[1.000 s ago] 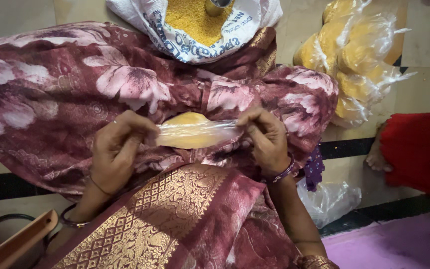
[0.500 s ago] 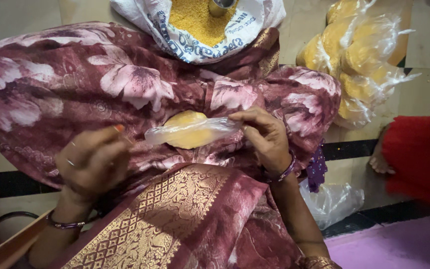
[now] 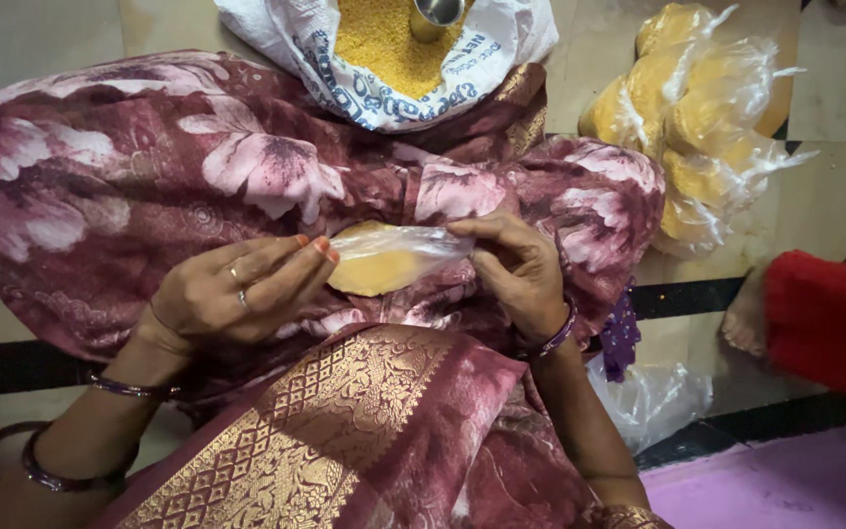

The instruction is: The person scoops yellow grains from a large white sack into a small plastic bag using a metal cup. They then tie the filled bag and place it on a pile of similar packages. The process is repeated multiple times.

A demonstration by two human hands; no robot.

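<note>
A small clear plastic bag (image 3: pixel 384 263) partly filled with yellow grain lies on my lap, over maroon flowered cloth. My right hand (image 3: pixel 519 274) pinches the bag's open top at its right end. My left hand (image 3: pixel 242 292) is beside the bag's left end, fingers stretched toward it and fingertips just touching the plastic. A white sack (image 3: pixel 384 59) of the same yellow grain stands open beyond my knees, with a steel cup (image 3: pixel 436 15) stuck in the grain.
A heap of filled, tied clear bags (image 3: pixel 702 127) lies on the tiled floor at upper right. Another person's red sleeve (image 3: pixel 829 318) and hand show at the right edge. Empty plastic bags (image 3: pixel 653 397) lie by my right forearm. A purple mat (image 3: pixel 785 485) is at lower right.
My left hand let go of the bag's left end, swung out to the left, and has now come back with its fingertips at the bag. My right hand kept its hold.
</note>
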